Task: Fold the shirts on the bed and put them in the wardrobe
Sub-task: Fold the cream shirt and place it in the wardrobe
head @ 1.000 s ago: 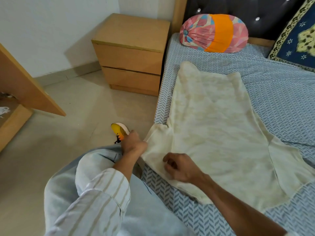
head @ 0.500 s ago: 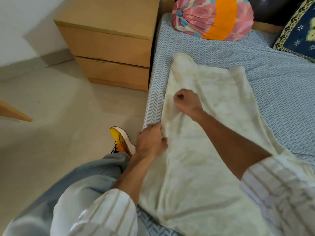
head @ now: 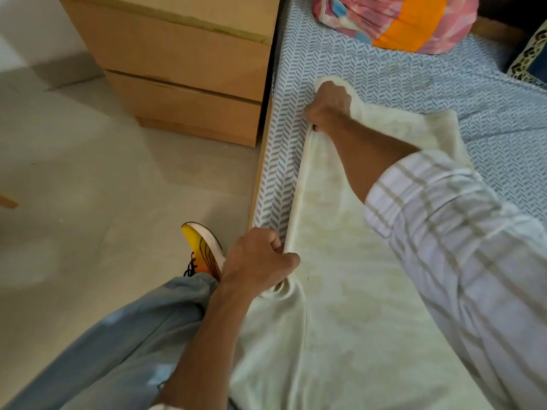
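Cream shirt (head: 340, 306) flat on bed (head: 399, 84). My left hand (head: 257, 261) pinches near side edge, right hand (head: 327, 106) fingers clenched on far corner. I'd keep edge taut, carry both ends across together, lay fold line straight.

A person wears a white long-sleeved shirt with beige stripes (head: 461, 238), its sleeves pushed up the forearms, faded light-blue denim trousers (head: 133, 344), and a yellow-and-orange running shoe with black laces and white sole (head: 204, 251).
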